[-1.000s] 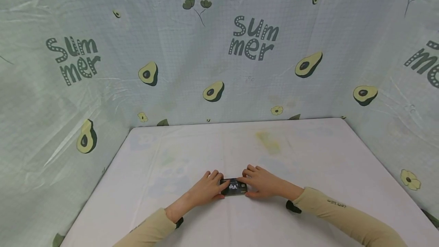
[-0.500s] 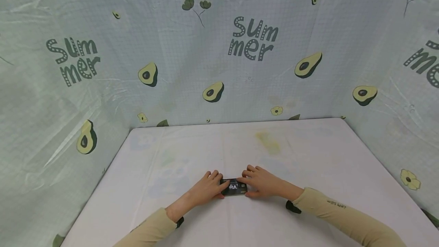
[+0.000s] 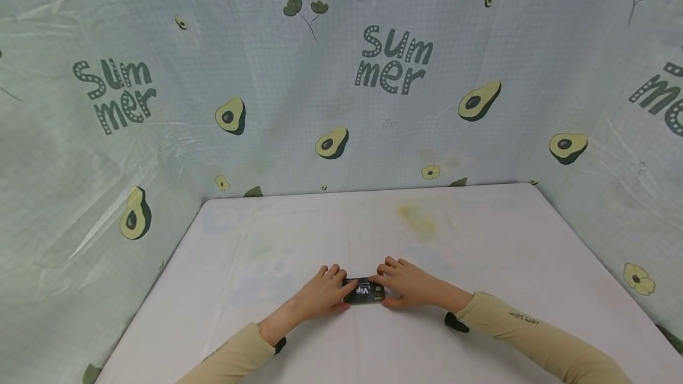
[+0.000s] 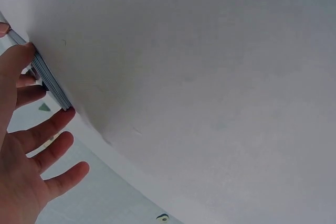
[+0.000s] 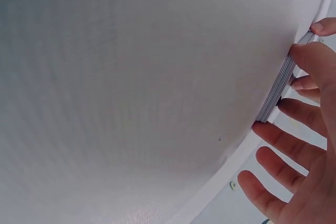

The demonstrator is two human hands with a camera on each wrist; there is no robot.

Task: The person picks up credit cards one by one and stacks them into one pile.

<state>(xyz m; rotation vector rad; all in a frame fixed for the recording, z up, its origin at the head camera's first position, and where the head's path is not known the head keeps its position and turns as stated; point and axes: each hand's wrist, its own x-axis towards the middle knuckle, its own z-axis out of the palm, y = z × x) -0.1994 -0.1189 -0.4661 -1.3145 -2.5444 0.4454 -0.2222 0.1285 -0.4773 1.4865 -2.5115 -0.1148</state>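
Observation:
A small stack of black cards lies flat on the white-covered table, its top card printed "Vip" and upside down from my side. My left hand holds the stack's left end, thumb at the near edge and a finger over the top. At the other end my right hand grips it in the same way. The left wrist view shows the layered edges of the card stack between thumb and fingertips. From the right wrist, the card stack also appears between thumb and fingers, with the outer fingers spread.
The table has a pale, faintly stained cover. A curtain printed with avocados and "summer" rises behind it and along both sides. Dark wrist straps show under the beige sleeves.

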